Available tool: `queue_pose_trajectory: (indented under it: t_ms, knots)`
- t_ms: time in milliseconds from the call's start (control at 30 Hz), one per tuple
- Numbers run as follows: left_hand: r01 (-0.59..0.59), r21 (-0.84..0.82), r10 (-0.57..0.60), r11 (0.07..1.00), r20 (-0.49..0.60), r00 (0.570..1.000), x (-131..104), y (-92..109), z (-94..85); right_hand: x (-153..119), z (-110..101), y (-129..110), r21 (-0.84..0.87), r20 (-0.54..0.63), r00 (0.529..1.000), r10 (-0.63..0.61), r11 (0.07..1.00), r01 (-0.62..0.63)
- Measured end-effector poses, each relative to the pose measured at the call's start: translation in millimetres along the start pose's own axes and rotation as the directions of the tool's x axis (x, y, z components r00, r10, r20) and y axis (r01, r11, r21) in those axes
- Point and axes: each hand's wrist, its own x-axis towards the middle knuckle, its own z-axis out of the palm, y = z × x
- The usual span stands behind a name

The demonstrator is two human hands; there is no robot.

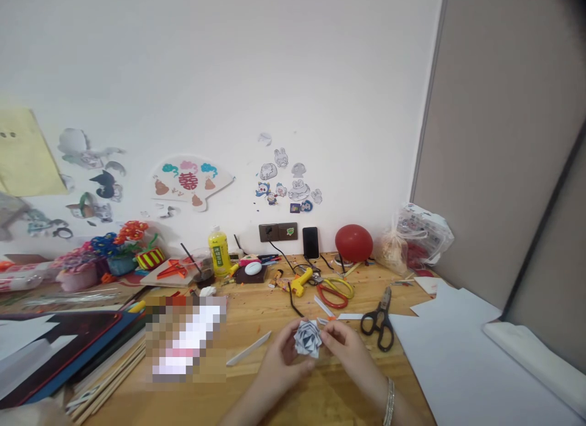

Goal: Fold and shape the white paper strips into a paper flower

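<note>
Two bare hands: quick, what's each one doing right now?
Left hand: curled around the grey-and-white folded-paper ball, holding it.
Right hand: fingers bent at the ball's edge; whether they're pinching it cannot be told.

Coarse pixel blocks (pixel 187 340) masking something on worktop (pixel 206 404); can't be making it out from here. Part of left hand (pixel 284 359) hiding behind folded paper ball (pixel 308 339). Both forearms (pixel 249 398) running off below. Left edge of view clipping yellow sheet (pixel 30 154) on wall (pixel 320 66). Smaller print on yellow bottle (pixel 220 252) proving too tiny. Contents of plastic bag (pixel 423 237) blurring together.
</note>
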Motion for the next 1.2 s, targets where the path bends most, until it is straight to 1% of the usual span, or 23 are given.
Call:
queue_pose_trajectory:
  t_ms: [67,167,233,300,367,433,500,600,667,733,833,933,1000,1033,1100,1200]
  knots:
    - [0.022,-0.034,-0.022,0.999,-0.009,1.0,-1,4,0.8,-1,1,-2,0.028,0.021,1.0,0.006,1.0,-0.006]
    - [0.071,-0.023,-0.072,0.997,-0.06,0.996,-2,9,1.8,-3,1,-5,0.054,0.044,0.999,0.005,0.998,-0.008]
    - [0.101,-0.053,-0.105,0.993,-0.079,0.991,-3,11,2.5,-6,2,-8,0.066,0.055,0.998,-0.002,0.998,-0.002]
    - [0.123,-0.142,-0.131,0.982,-0.051,0.99,-3,13,3.6,-8,2,-12,0.075,0.068,0.998,-0.011,0.997,0.006]
    - [0.138,-0.24,-0.14,0.961,0.007,0.99,-4,15,5.0,-9,2,-15,0.08,0.08,0.997,-0.022,0.997,0.015]
    - [0.154,-0.288,-0.149,0.945,0.039,0.988,-4,18,6.0,-9,1,-16,0.07,0.092,0.995,-0.03,0.997,0.024]
    - [0.163,-0.255,-0.162,0.953,0.027,0.986,-5,19,5.5,-7,0,-16,0.049,0.091,0.995,-0.034,0.998,0.029]
    - [0.147,-0.105,-0.149,0.983,-0.005,0.989,-4,15,1.9,-4,-2,-13,0.012,0.046,0.998,-0.03,0.999,0.03]
    - [0.136,-0.022,-0.136,0.99,-0.003,0.991,-3,9,-1.1,-3,-3,-11,-0.014,0.02,1.0,-0.017,1.0,0.017]
    - [0.132,0.015,-0.132,0.991,0.0,0.991,-1,3,-3.2,-3,-3,-10,-0.033,0.01,1.0,0.001,0.999,-0.001]
    - [0.115,0.015,-0.115,0.993,-0.014,0.993,1,-1,-2.4,-5,-2,-11,-0.045,0.005,1.0,0.011,0.999,-0.011]
    - [0.122,-0.054,-0.126,0.991,-0.059,0.99,-1,5,3.5,-6,0,-12,-0.03,0.011,1.0,0.01,1.0,-0.01]
    - [0.187,-0.136,-0.199,0.973,-0.076,0.977,-4,13,8.6,-6,2,-11,-0.012,0.021,1.0,0.011,1.0,-0.011]
    - [0.237,-0.187,-0.251,0.953,-0.055,0.966,-5,16,10.8,-6,3,-11,-0.003,0.026,1.0,0.012,1.0,-0.012]
    - [0.292,-0.259,-0.305,0.921,-0.011,0.952,-8,23,13.7,-6,5,-10,0.018,0.04,0.999,0.015,1.0,-0.015]
    - [0.312,-0.299,-0.32,0.902,0.023,0.947,-10,27,14.1,-6,6,-11,0.06,0.068,0.997,0.027,0.998,-0.032]
